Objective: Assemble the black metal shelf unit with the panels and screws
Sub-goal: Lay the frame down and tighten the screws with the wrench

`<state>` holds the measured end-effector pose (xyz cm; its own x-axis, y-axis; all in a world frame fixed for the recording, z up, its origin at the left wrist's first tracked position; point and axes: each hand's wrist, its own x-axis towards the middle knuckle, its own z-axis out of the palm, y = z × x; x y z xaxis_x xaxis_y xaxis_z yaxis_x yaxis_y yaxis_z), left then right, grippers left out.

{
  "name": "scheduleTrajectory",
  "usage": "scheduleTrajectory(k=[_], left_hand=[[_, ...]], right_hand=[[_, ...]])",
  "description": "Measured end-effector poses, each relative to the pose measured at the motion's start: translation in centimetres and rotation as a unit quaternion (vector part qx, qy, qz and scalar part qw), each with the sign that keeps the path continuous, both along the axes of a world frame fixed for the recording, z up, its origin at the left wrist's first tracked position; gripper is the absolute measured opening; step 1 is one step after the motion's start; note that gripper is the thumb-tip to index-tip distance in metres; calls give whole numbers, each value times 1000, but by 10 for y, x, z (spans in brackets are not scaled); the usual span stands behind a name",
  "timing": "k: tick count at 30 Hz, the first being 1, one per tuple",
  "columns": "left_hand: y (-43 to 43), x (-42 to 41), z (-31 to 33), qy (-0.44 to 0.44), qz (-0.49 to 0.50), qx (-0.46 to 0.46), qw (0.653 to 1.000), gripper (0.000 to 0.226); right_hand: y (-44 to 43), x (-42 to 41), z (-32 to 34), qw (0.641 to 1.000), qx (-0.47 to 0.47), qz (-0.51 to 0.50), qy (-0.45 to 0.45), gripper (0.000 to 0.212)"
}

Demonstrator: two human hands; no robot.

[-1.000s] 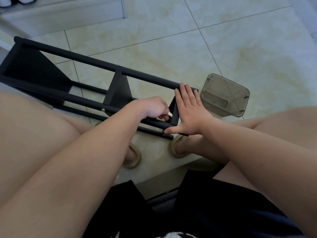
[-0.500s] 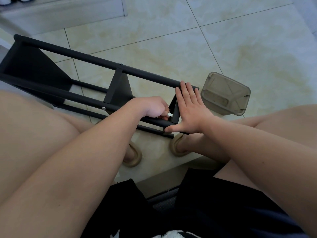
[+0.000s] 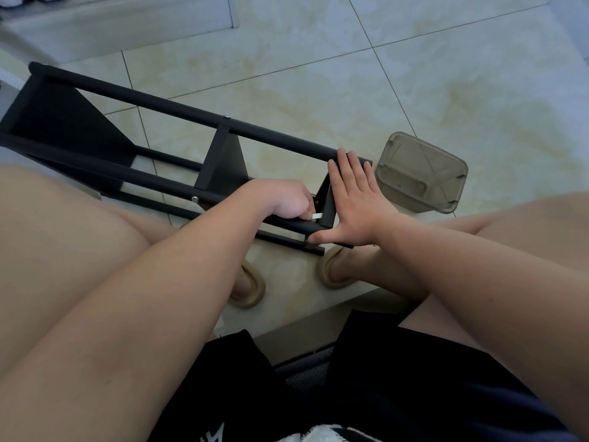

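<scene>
A smoky translucent plastic box (image 3: 420,173) sits on the cream tiled floor (image 3: 318,74) at two o'clock. Near centre, a tan slipper (image 3: 251,291) lies at seven o'clock and a second slipper (image 3: 331,275) at five. Black shorts (image 3: 398,393) fill six o'clock. A pale ledge (image 3: 127,23) runs across at eleven.

Container (image 3: 420,173) just right of shelf end (image 3: 363,161)

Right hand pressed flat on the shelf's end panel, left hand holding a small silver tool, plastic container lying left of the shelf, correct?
Not quite: the head view shows the plastic container right of the shelf unit, past its end. The right hand flat on the end panel and the left hand holding the silver tool stand.
</scene>
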<state>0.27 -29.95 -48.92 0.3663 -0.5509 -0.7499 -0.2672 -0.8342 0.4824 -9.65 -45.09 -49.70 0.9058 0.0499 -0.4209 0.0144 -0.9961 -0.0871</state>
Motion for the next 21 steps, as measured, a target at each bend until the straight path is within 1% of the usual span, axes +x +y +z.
scheduleTrajectory(k=[6, 11, 14, 16, 18, 21], left_hand=[[5, 3, 5, -39, 18, -12, 999, 18], [0, 2, 7, -66, -7, -23, 998, 10], [-3, 2, 5, -65, -17, -23, 997, 12], [-4, 2, 1, -41, 13, -32, 999, 16], [-5, -1, -4, 3, 82, -56, 995, 18], [-6, -6, -10, 57, 190, -101, 975, 17]], right_hand=[[0, 0, 0, 1000, -1, 0, 2, 151], [0, 0, 1, 1000, -1, 2, 1, 150], [0, 0, 1, 1000, -1, 2, 2, 150], [0, 0, 2, 1000, -1, 1, 2, 150], [0, 0, 2, 1000, -3, 1, 2, 150], [0, 0, 2, 1000, -3, 3, 3, 150]])
